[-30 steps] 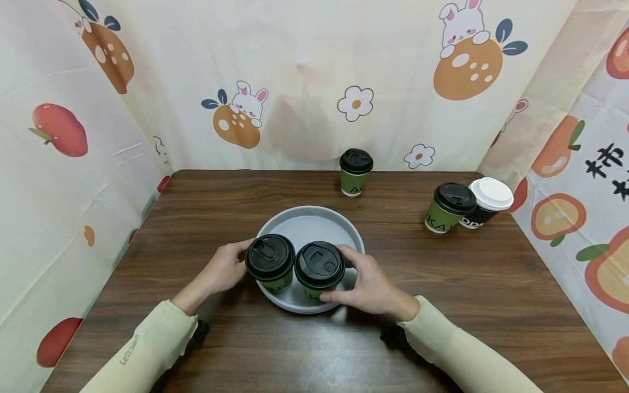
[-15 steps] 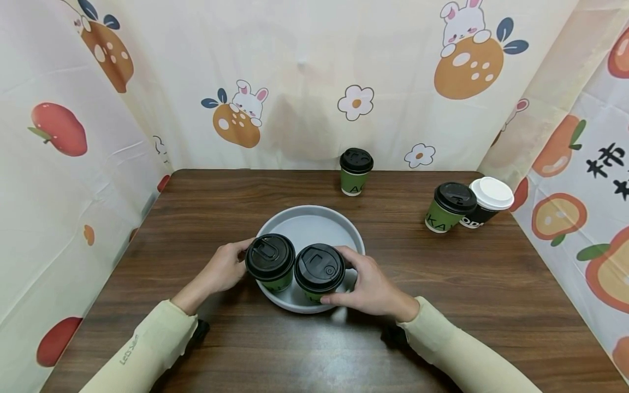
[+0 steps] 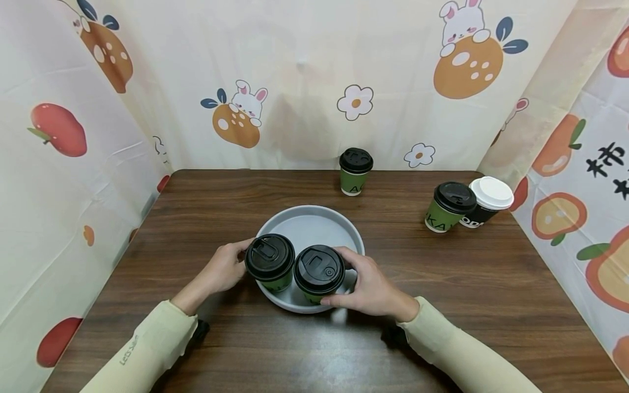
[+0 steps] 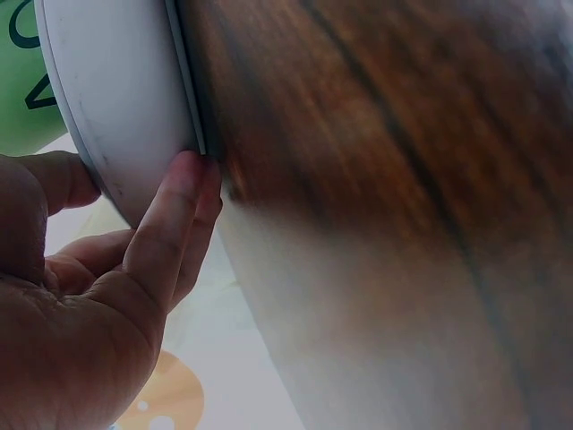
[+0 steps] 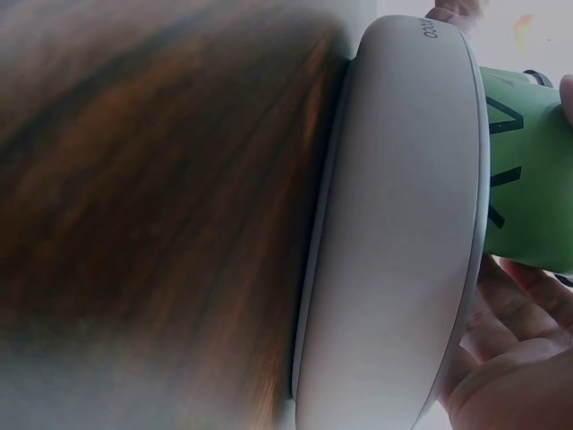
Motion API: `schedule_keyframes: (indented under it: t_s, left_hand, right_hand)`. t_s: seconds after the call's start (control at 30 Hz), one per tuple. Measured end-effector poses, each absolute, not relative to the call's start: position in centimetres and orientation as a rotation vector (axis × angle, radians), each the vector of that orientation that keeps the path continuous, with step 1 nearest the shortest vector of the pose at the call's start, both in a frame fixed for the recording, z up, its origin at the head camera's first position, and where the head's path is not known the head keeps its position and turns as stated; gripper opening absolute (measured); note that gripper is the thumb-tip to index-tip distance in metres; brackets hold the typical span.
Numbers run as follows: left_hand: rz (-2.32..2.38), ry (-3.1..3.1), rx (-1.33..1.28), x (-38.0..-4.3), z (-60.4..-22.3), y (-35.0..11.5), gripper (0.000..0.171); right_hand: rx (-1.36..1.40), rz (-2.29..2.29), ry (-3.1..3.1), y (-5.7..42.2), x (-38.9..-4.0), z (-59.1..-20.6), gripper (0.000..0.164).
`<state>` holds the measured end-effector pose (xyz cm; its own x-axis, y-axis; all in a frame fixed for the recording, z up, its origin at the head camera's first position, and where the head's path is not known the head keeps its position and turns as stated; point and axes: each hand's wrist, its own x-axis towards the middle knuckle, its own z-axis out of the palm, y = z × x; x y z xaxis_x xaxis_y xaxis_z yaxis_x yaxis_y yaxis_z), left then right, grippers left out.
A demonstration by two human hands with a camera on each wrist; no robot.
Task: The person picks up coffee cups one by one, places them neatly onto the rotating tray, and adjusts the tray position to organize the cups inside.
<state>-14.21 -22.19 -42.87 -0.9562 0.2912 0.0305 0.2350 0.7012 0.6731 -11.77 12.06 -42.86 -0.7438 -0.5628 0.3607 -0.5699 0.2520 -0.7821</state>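
Observation:
A round grey tray (image 3: 314, 216) lies on the wooden table, with two green paper coffee cups with black lids on its near half. My left hand (image 3: 226, 267) grips the tray's left edge, beside the left coffee cup (image 3: 277, 281). In the left wrist view its thumb (image 4: 67, 182) is at the rim and its fingers (image 4: 166, 228) press on the outer wall. My right hand (image 3: 368, 284) holds the right coffee cup (image 3: 319, 270), thumb in front and fingers behind. In the right wrist view that cup's green side (image 5: 528, 170) shows above the tray's wall (image 5: 394, 215).
Another green coffee cup (image 3: 355, 177) stands at the table's back edge. At the back right, a green cup (image 3: 442, 213) stands before a black cup (image 3: 484, 214) with a white lid. Printed curtains (image 3: 304, 54) border the table (image 3: 221, 202) on the back and sides.
The right coffee cup has shifted slightly toward me within my right hand's hold. My left hand and the tray stay where they were.

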Motion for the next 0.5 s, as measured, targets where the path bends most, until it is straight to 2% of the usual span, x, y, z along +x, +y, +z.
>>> schedule_keyframes:
  t_s: [0.5]
  left_hand:
    - [1.109, 2.818, 0.436, -14.17, -42.89, -22.21, 0.044]
  right_hand:
    - [1.129, 1.544, -2.496, 12.16, -11.86, -42.85, 0.084]
